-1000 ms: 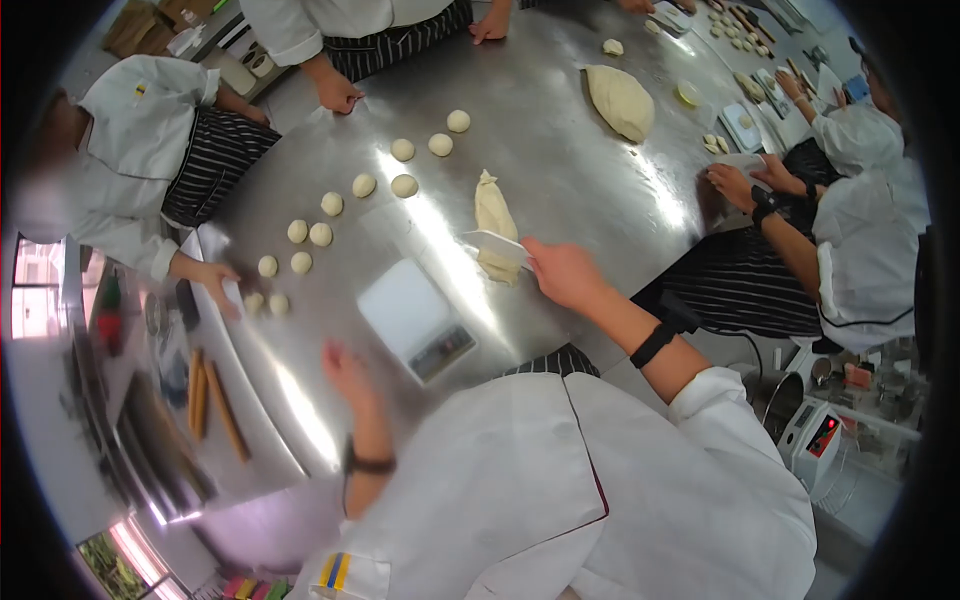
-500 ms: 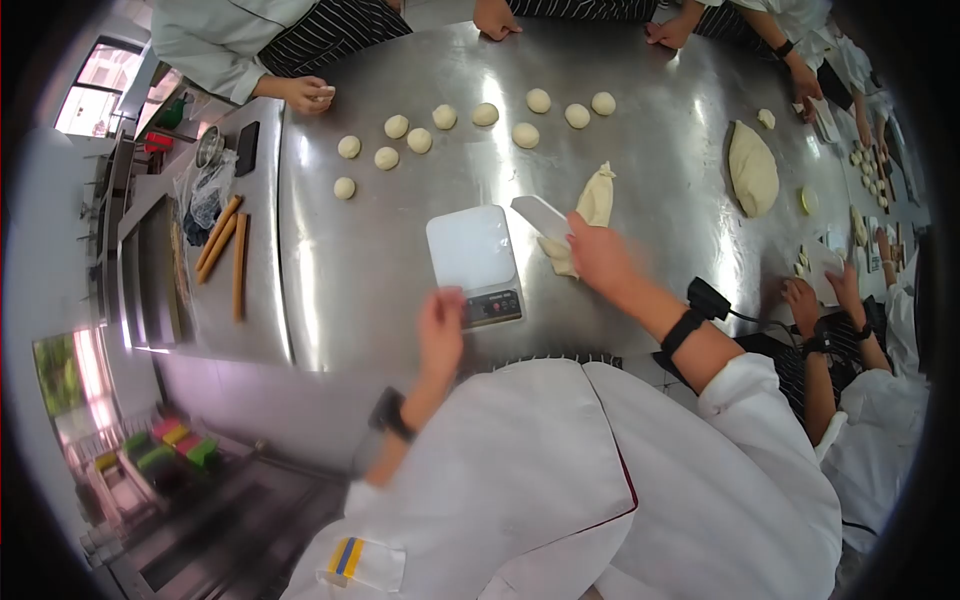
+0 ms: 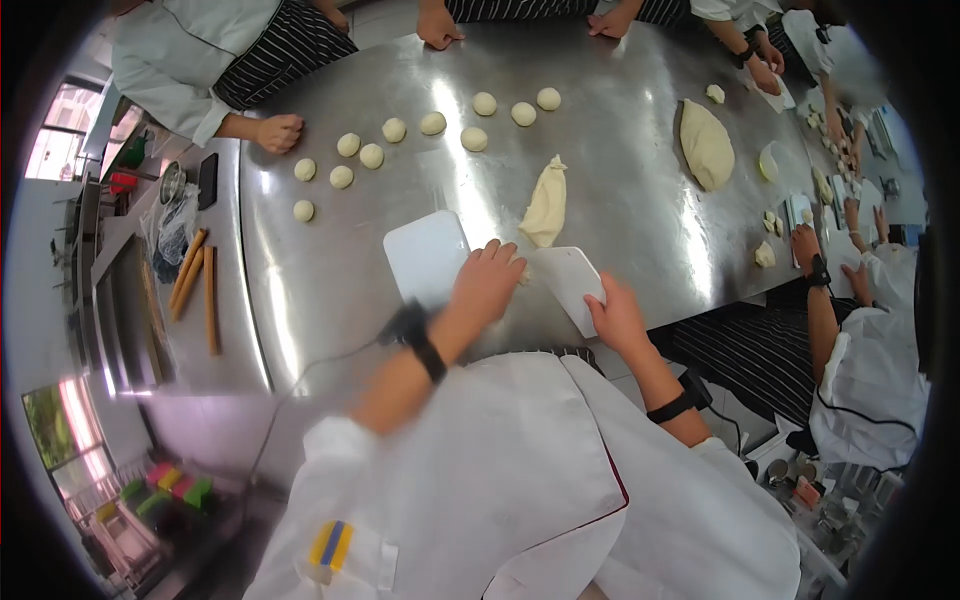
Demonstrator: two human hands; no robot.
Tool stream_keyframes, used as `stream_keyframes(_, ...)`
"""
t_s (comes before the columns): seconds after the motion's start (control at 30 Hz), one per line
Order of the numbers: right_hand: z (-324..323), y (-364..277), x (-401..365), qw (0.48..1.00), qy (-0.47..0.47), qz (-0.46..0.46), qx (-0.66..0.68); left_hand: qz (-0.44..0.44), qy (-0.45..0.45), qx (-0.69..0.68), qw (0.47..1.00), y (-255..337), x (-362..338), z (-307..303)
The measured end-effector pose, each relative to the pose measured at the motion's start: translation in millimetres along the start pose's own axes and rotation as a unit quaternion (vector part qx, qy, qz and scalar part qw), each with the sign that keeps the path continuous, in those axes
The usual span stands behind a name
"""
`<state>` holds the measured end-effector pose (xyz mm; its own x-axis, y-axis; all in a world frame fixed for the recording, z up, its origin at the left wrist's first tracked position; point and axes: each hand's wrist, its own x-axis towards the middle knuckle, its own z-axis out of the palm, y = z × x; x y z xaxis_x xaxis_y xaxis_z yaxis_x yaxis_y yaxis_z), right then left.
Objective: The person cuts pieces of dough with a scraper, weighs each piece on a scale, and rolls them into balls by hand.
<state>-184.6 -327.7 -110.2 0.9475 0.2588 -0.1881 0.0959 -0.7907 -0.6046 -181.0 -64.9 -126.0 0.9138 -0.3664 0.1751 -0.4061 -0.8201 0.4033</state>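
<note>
My right hand [image 3: 618,312] grips a flat white dough scraper [image 3: 575,285], its blade reaching left towards my other hand. Closed over a small piece of dough [image 3: 523,272] is my left hand [image 3: 487,283], whose fingers hide most of that piece. Just beyond them lies a long strip of dough [image 3: 545,207], pinched to a point at its far end. A white kitchen scale [image 3: 425,252] sits to the left, its front partly covered by my left hand and forearm. Several round dough balls [image 3: 394,130] lie in loose rows farther up the steel table [image 3: 350,240].
A large dough mass [image 3: 706,146] rests at the right, near a small yellowish bowl [image 3: 768,162]. Wooden rolling pins [image 3: 210,300] and a metal tray [image 3: 125,315] occupy the left side table. Other people's hands [image 3: 280,133] rest along the far edge; co-workers stand at the right.
My left hand has moved from the scale's front edge rightward to the small dough piece. The scraper has come nearer me, away from the dough strip. The view has shifted rightward.
</note>
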Motion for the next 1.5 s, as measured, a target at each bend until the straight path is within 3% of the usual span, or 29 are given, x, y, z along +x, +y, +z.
stream_keyframes(0.07,-5,7,-24,0.999,-0.013,0.050,-0.001,0.000,-0.155,0.077,0.985,-10,12,22)
stream_keyframes(0.13,2,19,-45,0.995,0.065,0.051,0.063,0.015,-0.146,0.077,0.986,-13,22,24)
stream_keyframes(0.2,6,23,-63,0.990,0.096,0.086,0.059,-0.058,-0.122,-0.020,0.991,-15,27,22)
stream_keyframes(0.23,8,24,-71,0.984,0.118,0.116,0.061,-0.144,-0.078,-0.151,0.975,-15,29,19)
stream_keyframes(0.27,8,24,-77,0.984,0.121,0.119,0.059,-0.140,-0.078,-0.153,0.975,-16,29,15)
stream_keyframes(0.33,12,23,-86,0.973,0.170,0.126,0.092,-0.328,0.019,-0.390,0.860,-11,33,-20)
stream_keyframes(0.47,13,17,-94,0.967,0.175,0.162,0.091,-0.297,0.103,-0.309,0.897,-42,-2,-53)
stream_keyframes(0.53,15,14,-92,0.968,0.179,0.147,0.091,-0.240,0.062,-0.066,0.967,-52,-22,-65)
stream_keyframes(0.57,14,14,-91,0.970,0.175,0.142,0.091,-0.249,-0.008,-0.055,0.967,-65,-33,-61)
stream_keyframes(0.67,13,10,-83,0.976,0.159,0.130,0.079,-0.246,0.016,0.006,0.969,-93,-65,-52)
stream_keyframes(0.7,13,9,-82,0.976,0.156,0.135,0.068,-0.251,0.019,0.007,0.968,-96,-73,-55)
stream_keyframes(0.77,12,10,-82,0.978,0.146,0.136,0.054,-0.362,0.053,-0.149,0.919,-99,-87,-57)
stream_keyframes(0.9,12,6,-80,0.980,0.137,0.134,0.058,-0.424,0.073,-0.184,0.884,-85,-99,-76)
stream_keyframes(1.1,11,8,-77,0.983,0.128,0.118,0.063,-0.418,0.082,-0.165,0.889,-85,-94,-66)
stream_keyframes(1.2,10,6,-76,0.983,0.122,0.121,0.063,-0.378,0.089,-0.171,0.905,-87,-79,-59)
stream_keyframes(1.27,10,5,-77,0.982,0.122,0.130,0.062,-0.289,0.107,-0.076,0.948,-89,-68,-52)
stream_keyframes(1.3,11,5,-78,0.982,0.124,0.123,0.065,-0.286,0.107,-0.077,0.949,-85,-60,-55)
stream_keyframes(1.37,11,6,-81,0.982,0.128,0.118,0.068,-0.254,0.050,-0.055,0.964,-75,-45,-62)
stream_keyframes(1.5,12,6,-89,0.981,0.127,0.128,0.066,-0.244,0.032,-0.061,0.967,-67,-30,-62)
